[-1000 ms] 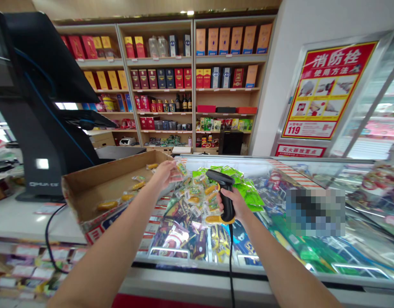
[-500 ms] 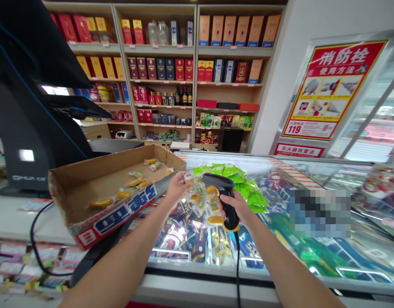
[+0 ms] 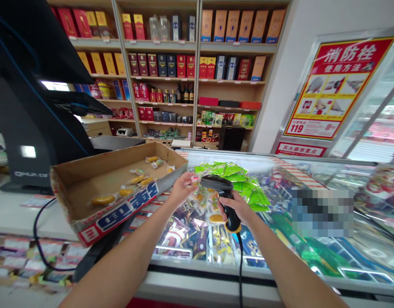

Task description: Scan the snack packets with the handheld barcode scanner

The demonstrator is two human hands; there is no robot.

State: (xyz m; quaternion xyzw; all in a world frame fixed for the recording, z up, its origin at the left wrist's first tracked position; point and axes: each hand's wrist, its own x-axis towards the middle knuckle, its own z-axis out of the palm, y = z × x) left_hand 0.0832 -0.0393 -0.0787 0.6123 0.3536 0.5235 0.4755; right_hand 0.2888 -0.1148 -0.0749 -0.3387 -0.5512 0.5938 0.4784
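My right hand (image 3: 237,207) is wrapped round the grip of a black barcode scanner (image 3: 231,218), whose head points left. A cable runs down from its handle. Just in front of the scanner head, my left hand (image 3: 183,188) pinches a small clear-wrapped snack packet (image 3: 195,180) with red and white print. Below the hands, several wrapped yellow sausage-like snacks (image 3: 216,218) lie on the glass freezer top (image 3: 197,160). Behind the scanner, green snack packets (image 3: 253,194) are spread in a loose pile. My left fingertips are partly hidden by the packet.
To the left, an open cardboard box (image 3: 97,179) holds several more wrapped yellow snacks. A black checkout monitor (image 3: 39,107) stands behind it on the counter. Shelves (image 3: 164,47) of boxed bottles line the back wall. A fire-hydrant notice (image 3: 339,85) hangs at the right.
My left hand has turned, so the packet's red and white print now faces up beside the scanner head. The scanner stays in my right hand. The view has shifted slightly.
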